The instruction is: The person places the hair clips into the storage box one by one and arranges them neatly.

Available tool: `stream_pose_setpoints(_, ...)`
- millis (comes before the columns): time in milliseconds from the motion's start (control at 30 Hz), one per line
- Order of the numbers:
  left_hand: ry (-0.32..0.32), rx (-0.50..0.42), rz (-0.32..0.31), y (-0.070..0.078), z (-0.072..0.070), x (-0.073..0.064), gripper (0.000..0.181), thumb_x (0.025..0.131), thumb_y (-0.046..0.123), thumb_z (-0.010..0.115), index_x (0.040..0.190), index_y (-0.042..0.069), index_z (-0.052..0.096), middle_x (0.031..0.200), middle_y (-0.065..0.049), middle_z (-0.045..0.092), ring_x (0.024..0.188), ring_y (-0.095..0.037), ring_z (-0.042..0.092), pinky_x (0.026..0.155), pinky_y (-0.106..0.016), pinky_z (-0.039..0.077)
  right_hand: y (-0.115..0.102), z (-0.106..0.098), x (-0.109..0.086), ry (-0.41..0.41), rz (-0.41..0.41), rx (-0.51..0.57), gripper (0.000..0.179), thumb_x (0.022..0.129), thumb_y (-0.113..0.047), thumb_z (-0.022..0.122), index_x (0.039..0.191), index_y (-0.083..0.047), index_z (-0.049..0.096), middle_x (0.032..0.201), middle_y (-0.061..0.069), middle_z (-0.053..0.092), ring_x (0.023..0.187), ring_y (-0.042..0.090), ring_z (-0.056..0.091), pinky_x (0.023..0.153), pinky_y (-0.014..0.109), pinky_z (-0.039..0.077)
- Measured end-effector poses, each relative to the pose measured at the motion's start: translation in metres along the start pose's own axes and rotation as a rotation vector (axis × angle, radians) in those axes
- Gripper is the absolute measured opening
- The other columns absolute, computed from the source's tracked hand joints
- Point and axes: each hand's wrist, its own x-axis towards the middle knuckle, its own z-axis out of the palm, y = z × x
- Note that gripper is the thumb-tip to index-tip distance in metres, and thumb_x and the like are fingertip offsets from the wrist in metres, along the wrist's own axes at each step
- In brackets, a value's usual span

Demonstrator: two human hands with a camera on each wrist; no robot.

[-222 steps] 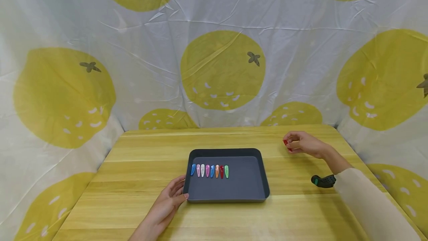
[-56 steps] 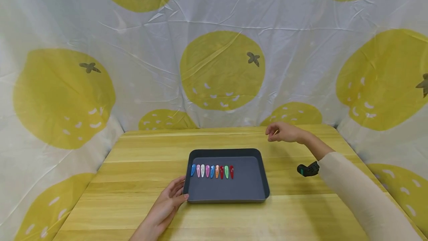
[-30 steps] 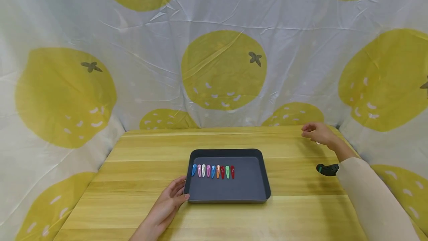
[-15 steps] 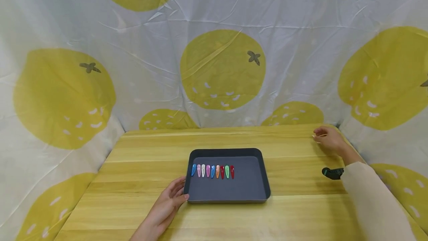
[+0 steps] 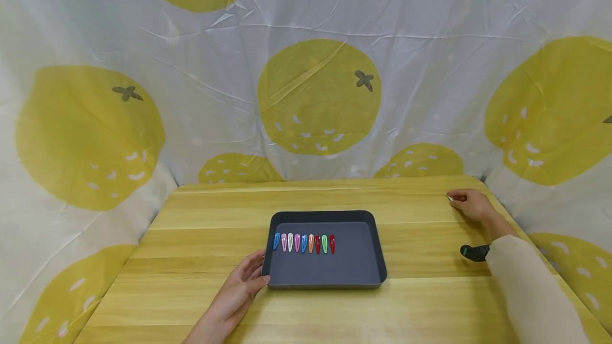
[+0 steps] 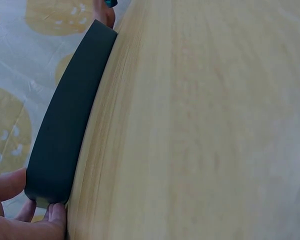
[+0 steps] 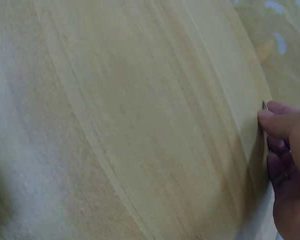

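Note:
My left hand [image 5: 239,288] holds the dark grey baking tray [image 5: 330,274] at its left front corner, thumb on the rim. In the left wrist view, the thumb and fingertips pinch the end of the tray wall [image 6: 67,120]. Inside the tray, several snap hair clips [image 5: 304,243] in blue, pink, white, orange, red and green lie side by side in a row. At the far right of the table, my right hand [image 5: 470,204] pinches a small white hair clip [image 5: 449,197]. In the right wrist view only its thin edge [image 7: 264,105] shows between thumb and forefinger.
The tray stands on a pale wooden table [image 5: 201,248]. A curtain [image 5: 320,9] printed with yellow fruit hangs behind and at both sides. A black strap device [image 5: 474,252] is worn under the right wrist.
A red hair clip, held in my right hand earlier, now lies at the row's right end. The right hand has since moved far right and pinches a white clip. The left hand stays put.

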Motion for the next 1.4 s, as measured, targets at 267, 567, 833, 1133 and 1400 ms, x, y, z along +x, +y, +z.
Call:
stream_pose_setpoints(267,0.008,-0.006,-0.022,0.0,0.0,0.001,0.071,0.093,-0.013,0.061,0.156,-0.002,0.032,0.16,-0.027,0.029,0.144,-0.041,0.029,0.111,-0.041,0.04,-0.001,0.005,0.003,0.042,-0.018,-0.088,0.028,0.102,-0.001,0.057,0.124,0.012,0.066,0.118,0.035,0.064,0.108,0.054,0.059,0.09,0.065,0.048)
stream_pose_setpoints(567,0.012,-0.013,-0.03,0.0,0.002,0.001,0.07,0.092,-0.013,0.061,0.156,-0.003,0.033,0.159,-0.027,0.03,0.144,-0.041,0.029,0.115,-0.046,0.035,-0.009,0.005,0.002,0.071,-0.037,-0.106,0.023,0.1,0.002,0.053,0.109,0.009,0.073,0.105,0.03,0.067,0.089,0.043,0.062,0.078,0.058,0.049)
stream_pose_setpoints(833,0.004,-0.017,-0.026,0.0,0.0,0.001,0.069,0.093,-0.013,0.061,0.155,-0.003,0.033,0.158,-0.026,0.031,0.143,-0.039,0.031,0.106,-0.035,0.044,-0.016,0.004,0.001,0.022,-0.038,-0.025,0.019,0.102,-0.005,0.059,0.11,0.006,0.073,0.105,0.024,0.069,0.099,0.046,0.062,0.083,0.059,0.05)
stream_pose_setpoints(1133,0.012,-0.011,-0.028,0.001,-0.001,0.001,0.07,0.093,-0.013,0.061,0.156,-0.004,0.032,0.158,-0.027,0.031,0.143,-0.04,0.032,0.106,-0.035,0.044,-0.039,0.013,0.006,-0.048,-0.033,0.099,0.016,0.103,-0.01,0.064,0.105,0.004,0.07,0.096,0.011,0.066,0.085,0.024,0.056,0.072,0.04,0.046)
stream_pose_setpoints(1400,0.007,-0.015,-0.024,0.002,0.0,0.0,0.07,0.093,-0.013,0.06,0.156,-0.004,0.031,0.158,-0.027,0.031,0.143,-0.04,0.031,0.101,-0.029,0.047,-0.057,0.019,0.013,-0.103,-0.076,0.186,0.018,0.102,-0.009,0.064,0.112,0.005,0.071,0.101,0.012,0.066,0.088,0.025,0.057,0.07,0.033,0.049)
